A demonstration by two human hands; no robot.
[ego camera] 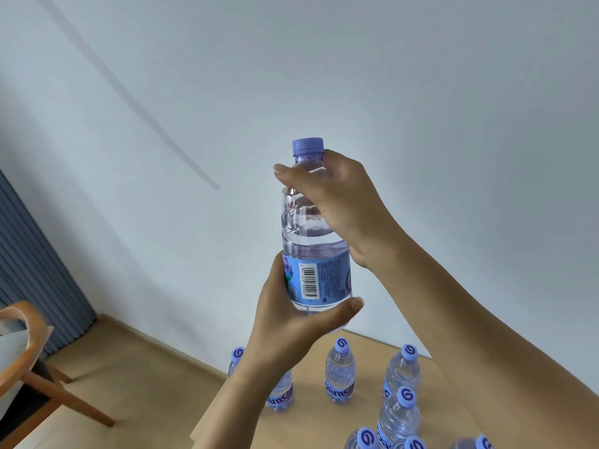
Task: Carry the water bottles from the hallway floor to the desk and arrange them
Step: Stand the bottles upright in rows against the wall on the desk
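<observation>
both hands (pixel 337 205) round bottle (pixel 316 241)

Clear plastic, pale wood, matt paint

The held water bottle (pixel 316 241) is clear glossy plastic with a smooth lilac cap (pixel 308 146) and a slick printed label (pixel 319 278). The desk (pixel 363 413) looks like matt light wood or laminate. The chair (pixel 30 361) frame is satin wood, the wall (pixel 421 92) matt, the curtain (pixel 29 264) possibly ribbed cloth.
</observation>
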